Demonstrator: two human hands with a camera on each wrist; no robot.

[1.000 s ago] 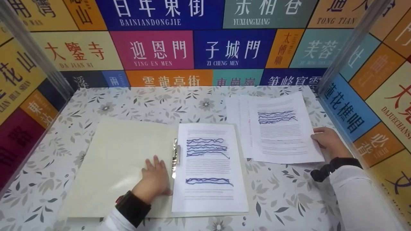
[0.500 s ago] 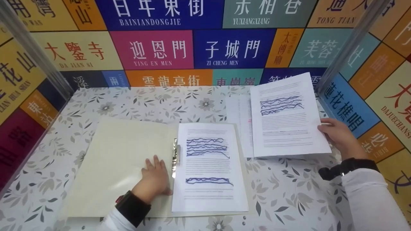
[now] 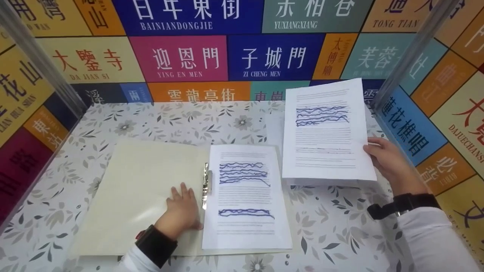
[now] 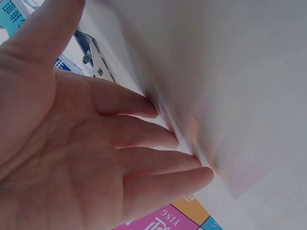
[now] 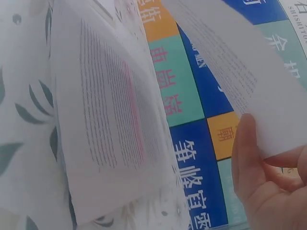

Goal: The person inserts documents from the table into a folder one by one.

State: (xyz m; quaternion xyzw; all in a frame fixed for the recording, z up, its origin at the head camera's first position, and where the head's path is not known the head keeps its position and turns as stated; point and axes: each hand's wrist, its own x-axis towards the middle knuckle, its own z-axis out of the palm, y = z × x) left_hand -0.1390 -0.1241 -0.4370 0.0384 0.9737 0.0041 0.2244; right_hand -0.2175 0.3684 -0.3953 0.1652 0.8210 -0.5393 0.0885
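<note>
A cream file folder (image 3: pixel 140 177) lies spread on the table, a metal clip (image 3: pixel 206 185) along its fold. On its right half sits a printed page (image 3: pixel 245 200) with blue scribbled lines. My left hand (image 3: pixel 181 209) rests on the left cover, fingers straight, close beside the clip. Off to the right, my right hand (image 3: pixel 391 164) pinches the right edge of a sheet of paper (image 3: pixel 325 141) that also has blue scribbles, held up and tilted toward me. Below it, another printed sheet (image 5: pixel 110 120) with a pink-marked line lies on the table, mostly hidden in the head view.
The table (image 3: pixel 181 117) has a leaf-and-flower print cover. Behind it stands a wall of coloured name panels (image 3: pixel 179 58), with panelled sides at left and right. Clear vertical edge strips (image 3: pixel 408 56) mark the corners.
My right hand has lifted the scribbled sheet off the sheet below, first up and to the right, then back a little to the left. The left hand and folder have stayed put.
</note>
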